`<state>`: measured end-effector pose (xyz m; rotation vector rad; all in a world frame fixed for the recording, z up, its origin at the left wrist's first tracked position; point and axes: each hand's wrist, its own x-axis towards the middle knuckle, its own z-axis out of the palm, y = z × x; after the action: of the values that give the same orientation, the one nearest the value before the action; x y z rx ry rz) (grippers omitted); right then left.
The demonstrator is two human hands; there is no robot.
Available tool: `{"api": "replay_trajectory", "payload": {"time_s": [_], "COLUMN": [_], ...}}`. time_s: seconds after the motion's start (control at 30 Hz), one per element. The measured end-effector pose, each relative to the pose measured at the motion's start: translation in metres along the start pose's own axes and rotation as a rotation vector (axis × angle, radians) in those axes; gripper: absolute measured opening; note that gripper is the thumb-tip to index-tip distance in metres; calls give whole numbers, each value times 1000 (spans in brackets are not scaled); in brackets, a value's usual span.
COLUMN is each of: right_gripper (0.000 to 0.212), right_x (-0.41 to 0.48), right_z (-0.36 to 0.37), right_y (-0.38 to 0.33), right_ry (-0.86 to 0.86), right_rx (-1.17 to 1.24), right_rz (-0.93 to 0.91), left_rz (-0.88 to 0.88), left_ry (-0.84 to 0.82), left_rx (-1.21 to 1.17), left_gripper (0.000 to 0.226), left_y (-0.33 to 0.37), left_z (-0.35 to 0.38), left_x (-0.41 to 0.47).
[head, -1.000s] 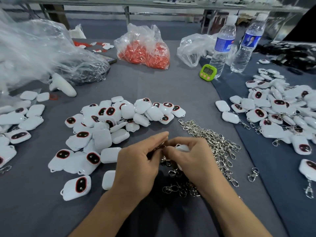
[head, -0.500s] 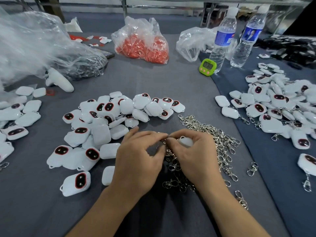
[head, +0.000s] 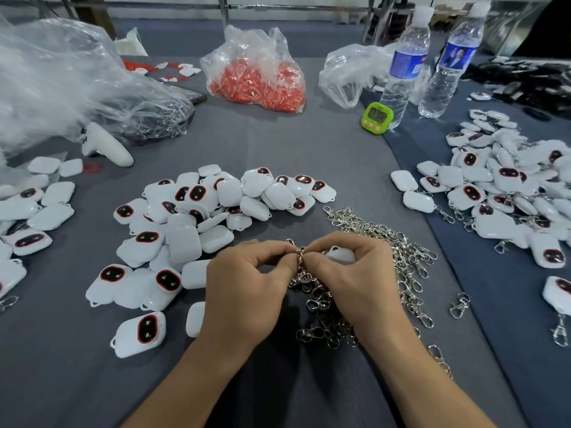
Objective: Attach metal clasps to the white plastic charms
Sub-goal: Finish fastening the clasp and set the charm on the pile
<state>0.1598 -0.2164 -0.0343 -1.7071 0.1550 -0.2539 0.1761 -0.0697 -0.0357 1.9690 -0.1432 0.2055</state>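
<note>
The left hand (head: 247, 291) pinches a shiny metal clasp (head: 299, 257). The right hand (head: 355, 282) curls its grip round a smooth, rounded white charm (head: 341, 255), above the tangled clasp heap (head: 401, 261).

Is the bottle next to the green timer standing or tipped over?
Upright: the bottle stands on its base beside the timer, cap uppermost.

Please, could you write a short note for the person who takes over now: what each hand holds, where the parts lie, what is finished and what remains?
Left hand: pinches a metal clasp at its fingertips.
Right hand: holds a white charm against that clasp; whether they are joined cannot be seen.
Loose clasps lie under and right of the hands; bare charms ahead-left.
Done: charms with clasps, piled at right.
Left: this pair, then the bare pile.
</note>
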Motion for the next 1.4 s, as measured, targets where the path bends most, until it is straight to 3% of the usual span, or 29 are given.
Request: {"api": "replay_trajectory", "payload": {"time_s": [0.13,0.3,0.5,0.67,0.83,1.0,1.13,1.3,1.4], "right_gripper": [12,25,19,20,22,17,13,22,23], "right_x": [-1,-7,-5,-4,-6,-9,-9,-9,-7], "right_z": [3,4,1,0,0,-1,-1,-1,-3], "right_y": [1,1,-2,-6,-3,1,0,-4,-5], "right_ry": [87,70,7,-16,56,50,35,-7,-9], "right_rx": [-197,-368,-236,-192,-316,-443,-504,-273,-271], "right_rz": [-117,-264,-123,-93,-158,-279,-320,-196,-194], "left_rz": [163,371,59,-70,74,100,82,105,33], "left_ry": [76,85,9,-85,-69,-106,-98,-99,-161], "left_rx": [195,315,10,-227,4,112,71,-76,-147], "left_gripper": [17,21,21,32,11,14,20,14,25], "left_y": [2,-5,-2,-7,-1,2,3,2,0], "left_z": [-3,-5,-7,-4,-7,-12,-12,-15,-15], "left_x": [-4,-2,0,5,-1,-1,0,3,8]}}
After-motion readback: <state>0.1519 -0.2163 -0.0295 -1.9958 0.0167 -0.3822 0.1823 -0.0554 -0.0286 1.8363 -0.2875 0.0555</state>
